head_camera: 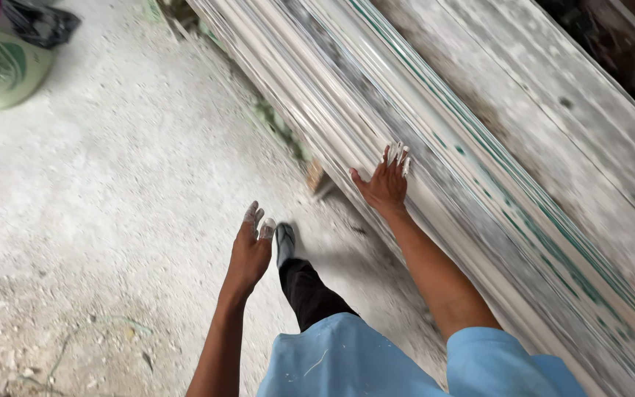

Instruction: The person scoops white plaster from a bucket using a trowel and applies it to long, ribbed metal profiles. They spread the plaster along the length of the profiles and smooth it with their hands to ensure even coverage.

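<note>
Long pale boards [435, 140], stacked on edge, run from near right to far centre, where the right hand [385, 182] rests flat against them, fingers spread. The left hand [250, 250] hangs loose and empty above the dusty concrete floor [112, 184].

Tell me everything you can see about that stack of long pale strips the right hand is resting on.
The stack of long strips runs diagonally from the top centre to the lower right, blurred by motion. The strips look whitish and dusty, with thin green lines along some. They lie close together, beside a wide grey dusty board. The right hand presses flat on the stack's near edge, fingers spread and coated white.
</note>
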